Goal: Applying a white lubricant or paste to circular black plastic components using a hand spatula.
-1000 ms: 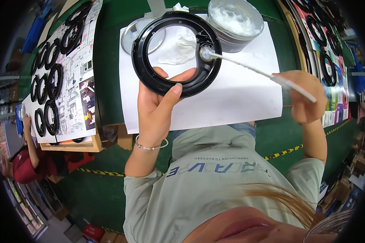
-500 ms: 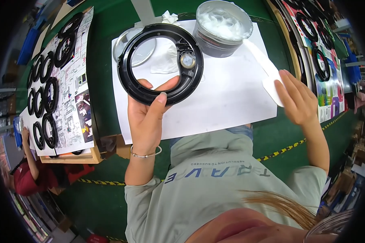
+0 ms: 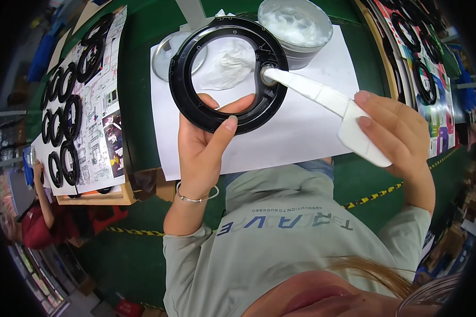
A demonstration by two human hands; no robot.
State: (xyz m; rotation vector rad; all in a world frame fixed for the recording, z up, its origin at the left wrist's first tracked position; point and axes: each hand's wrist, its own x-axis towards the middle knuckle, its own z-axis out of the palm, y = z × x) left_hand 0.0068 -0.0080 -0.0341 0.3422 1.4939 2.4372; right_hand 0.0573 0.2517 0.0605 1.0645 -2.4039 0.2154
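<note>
My left hand grips the lower rim of a black plastic ring, holding it up over a white paper sheet. My right hand holds a flat white spatula by its wide end. The spatula's narrow tip touches a small round metal part on the ring's right side. Behind the ring stands an open tub of white grease, and a smear of the same white stuff lies on the paper seen through the ring.
A round metal lid lies on the paper left of the ring. Several black rings sit on printed sheets on a board at the left, more rings at the right. A person in red is at the lower left.
The ring has stayed in my left hand and tilted closer. My right hand swung away with the spatula, then brought it back so its tip touches the ring's metal part again.
</note>
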